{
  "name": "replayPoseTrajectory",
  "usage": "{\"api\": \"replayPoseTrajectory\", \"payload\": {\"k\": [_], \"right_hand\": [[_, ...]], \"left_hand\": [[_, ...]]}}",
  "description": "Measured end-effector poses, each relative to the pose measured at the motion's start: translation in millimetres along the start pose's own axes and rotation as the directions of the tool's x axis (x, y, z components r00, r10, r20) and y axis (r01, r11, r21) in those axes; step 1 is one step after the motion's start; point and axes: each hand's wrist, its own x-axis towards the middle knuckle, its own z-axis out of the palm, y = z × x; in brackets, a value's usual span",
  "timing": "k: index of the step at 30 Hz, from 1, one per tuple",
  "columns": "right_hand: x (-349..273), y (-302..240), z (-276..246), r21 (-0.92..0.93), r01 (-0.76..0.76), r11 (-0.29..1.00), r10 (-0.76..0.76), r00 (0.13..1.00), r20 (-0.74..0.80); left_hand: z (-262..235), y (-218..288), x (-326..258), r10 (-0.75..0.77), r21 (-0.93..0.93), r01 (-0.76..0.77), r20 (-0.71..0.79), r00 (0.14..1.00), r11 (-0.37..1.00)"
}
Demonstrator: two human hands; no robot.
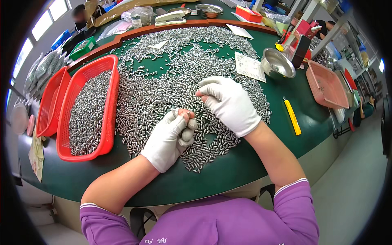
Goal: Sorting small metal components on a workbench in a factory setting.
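Note:
A wide spread of small silvery metal pieces [143,98] covers the middle of the green table [163,185]. My left hand [169,139], in a white glove with bare fingertips, is closed over the near part of the spread. Its thumb and forefinger pinch together; what they hold is too small to make out. To its right, my right hand [230,104], gloved the same way, hovers above the pieces with its fingers curled in. Anything between its fingertips is hidden. At the left stands a red plastic basket [111,122] filled with similar metal pieces [87,118].
A yellow utility knife [292,116] lies right of the pile. Beyond it are a metal bowl [277,63], a printed paper slip [250,66] and a pink basket [326,85]. Another red basket [51,102] sits far left. A raised wooden edge [179,25] bounds the back, near a stapler [170,18].

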Motion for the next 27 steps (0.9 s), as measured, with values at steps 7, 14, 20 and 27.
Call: {"api": "replayPoseTrajectory", "payload": {"k": [7,14,20,27], "right_hand": [[-3,9,7,-0.222,-0.036,0.974,0.092,0.965,0.246],[2,2,4,-0.008,-0.061,0.998,0.061,0.989,0.133],[-1,-11,5,0.357,-0.074,0.931,0.027,0.99,0.135],[0,-13,5,0.464,-0.058,0.884,-0.049,0.976,0.214]], "left_hand": [[-4,-1,3,0.007,-0.017,-0.007,-0.015,1.0,1.0],[-6,0,2,0.018,-0.043,-0.016,0.044,0.999,0.999],[-9,2,2,-0.012,-0.049,0.017,0.094,0.996,0.999],[-1,2,1,-0.01,0.057,0.007,0.059,0.998,0.998]]}}
